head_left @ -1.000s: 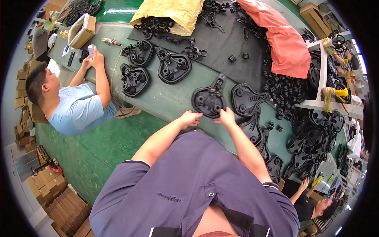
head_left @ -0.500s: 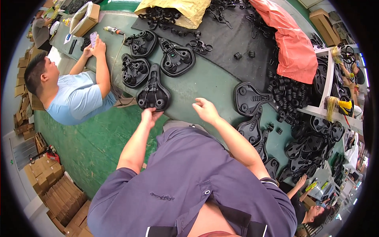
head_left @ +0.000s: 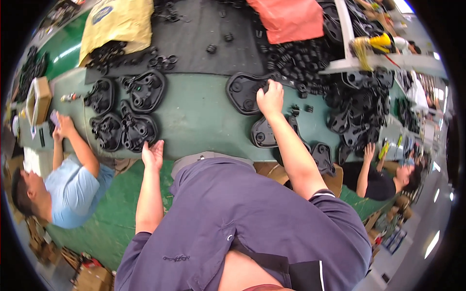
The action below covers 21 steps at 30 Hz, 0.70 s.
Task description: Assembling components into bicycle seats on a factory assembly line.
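At the far middle of the bench, my right hand [head_left: 271, 99] is closed on the narrow nose end of a black bicycle saddle base [head_left: 242, 94], whose wide end lies to the left. My left hand [head_left: 153, 154] is open, palm partly up, at the bench's near edge. Its fingertips are beside an upright-lying black saddle with its underside showing [head_left: 137, 128]; whether they touch it I cannot tell. Three more saddles with fittings, one of them [head_left: 147, 91] behind it, lie grouped there. Another bare saddle base [head_left: 263, 135] sits under my right forearm.
Black springs [head_left: 293, 60] are heaped by a red bag [head_left: 290, 19]. A yellow bag [head_left: 119, 29] spills black parts at the back left. More saddle bases [head_left: 357, 106] are piled right, near a white frame [head_left: 388, 63]. People are at both sides; the left one [head_left: 75, 189] holds a phone.
My view has swung right. My right hand has reached out to the saddle base and closed on its nose. My left hand has let go of the saddle at the left.
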### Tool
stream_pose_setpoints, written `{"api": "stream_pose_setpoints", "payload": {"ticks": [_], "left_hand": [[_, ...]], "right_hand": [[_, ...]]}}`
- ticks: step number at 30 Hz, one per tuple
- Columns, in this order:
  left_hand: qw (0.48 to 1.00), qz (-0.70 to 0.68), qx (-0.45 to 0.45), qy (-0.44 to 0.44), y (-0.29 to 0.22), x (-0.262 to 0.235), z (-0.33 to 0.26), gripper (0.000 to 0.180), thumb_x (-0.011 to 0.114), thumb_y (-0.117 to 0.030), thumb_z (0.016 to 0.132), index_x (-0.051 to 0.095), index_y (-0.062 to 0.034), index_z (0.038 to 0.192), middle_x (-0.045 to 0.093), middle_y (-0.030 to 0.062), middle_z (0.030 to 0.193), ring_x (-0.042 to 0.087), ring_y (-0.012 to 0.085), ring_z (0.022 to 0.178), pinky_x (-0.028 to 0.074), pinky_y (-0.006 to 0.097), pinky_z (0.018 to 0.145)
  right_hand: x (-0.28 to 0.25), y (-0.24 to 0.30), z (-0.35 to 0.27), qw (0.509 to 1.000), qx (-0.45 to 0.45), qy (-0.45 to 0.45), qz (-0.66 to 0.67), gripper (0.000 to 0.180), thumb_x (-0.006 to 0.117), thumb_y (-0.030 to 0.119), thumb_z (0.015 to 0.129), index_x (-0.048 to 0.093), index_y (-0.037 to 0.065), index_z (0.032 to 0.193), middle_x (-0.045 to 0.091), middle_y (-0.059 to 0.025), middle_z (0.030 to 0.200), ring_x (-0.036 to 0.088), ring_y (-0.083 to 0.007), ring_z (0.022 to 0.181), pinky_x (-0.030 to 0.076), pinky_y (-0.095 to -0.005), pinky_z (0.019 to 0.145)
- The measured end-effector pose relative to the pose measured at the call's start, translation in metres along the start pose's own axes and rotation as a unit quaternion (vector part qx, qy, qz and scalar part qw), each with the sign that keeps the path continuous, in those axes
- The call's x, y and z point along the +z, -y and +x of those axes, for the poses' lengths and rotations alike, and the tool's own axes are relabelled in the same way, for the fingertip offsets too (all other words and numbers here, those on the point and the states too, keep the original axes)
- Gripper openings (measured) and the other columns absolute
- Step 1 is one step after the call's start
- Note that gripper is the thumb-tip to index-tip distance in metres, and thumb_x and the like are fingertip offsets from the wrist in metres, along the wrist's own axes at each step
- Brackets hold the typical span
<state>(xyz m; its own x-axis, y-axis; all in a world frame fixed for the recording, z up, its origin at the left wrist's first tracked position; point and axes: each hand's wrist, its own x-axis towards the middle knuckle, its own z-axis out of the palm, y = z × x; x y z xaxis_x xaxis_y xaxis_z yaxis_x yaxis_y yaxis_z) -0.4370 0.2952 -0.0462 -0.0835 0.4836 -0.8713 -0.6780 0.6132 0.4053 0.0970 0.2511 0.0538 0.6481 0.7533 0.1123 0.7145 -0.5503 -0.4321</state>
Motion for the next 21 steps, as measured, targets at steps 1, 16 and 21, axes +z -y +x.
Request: {"api": "stream_pose_setpoints", "payload": {"ticks": [1, 16, 21], "left_hand": [[0.998, 0.057, 0.016, -0.026, 0.014, 0.033, -0.025, 0.065, 0.053, -0.043, 0.112, 0.039, 0.0143, 0.141, 0.067, 0.0298, 0.114, 0.074, 0.0406, 0.097, 0.067, 0.046, 0.089], [0.402, 0.801, 0.398, 0.196, 0.075, 0.22, -0.059, 0.062, 0.067, -0.04, 0.104, 0.052, 0.0042, 0.145, 0.061, 0.0267, 0.142, 0.058, 0.045, 0.133, 0.048, 0.052, 0.111], [0.316, 0.866, 0.342, 0.183, 0.089, 0.221, -0.052, 0.068, 0.066, -0.046, 0.104, 0.049, 0.0031, 0.148, 0.062, 0.0262, 0.142, 0.059, 0.0464, 0.129, 0.05, 0.053, 0.107]], "right_hand": [[0.0, -0.016, 0.005, 0.996, 0.075, -0.015, -0.05, 0.05, 0.073, 0.025, 0.09, 0.062, -0.004, 0.129, 0.061, -0.0247, 0.136, 0.058, -0.0453, 0.127, 0.049, -0.0508, 0.109], [-0.028, -0.044, -0.053, 0.889, -0.157, 0.418, -0.101, 0.066, 0.081, 0.048, 0.088, 0.064, 0.007, 0.137, 0.07, -0.0124, 0.13, 0.063, -0.037, 0.129, 0.044, -0.0505, 0.115], [-0.03, -0.077, -0.04, 0.91, -0.028, 0.412, -0.04, 0.052, 0.078, 0.057, 0.088, 0.077, 0.01, 0.11, 0.076, -0.014, 0.109, 0.069, -0.0341, 0.116, 0.048, -0.0527, 0.106]]}}
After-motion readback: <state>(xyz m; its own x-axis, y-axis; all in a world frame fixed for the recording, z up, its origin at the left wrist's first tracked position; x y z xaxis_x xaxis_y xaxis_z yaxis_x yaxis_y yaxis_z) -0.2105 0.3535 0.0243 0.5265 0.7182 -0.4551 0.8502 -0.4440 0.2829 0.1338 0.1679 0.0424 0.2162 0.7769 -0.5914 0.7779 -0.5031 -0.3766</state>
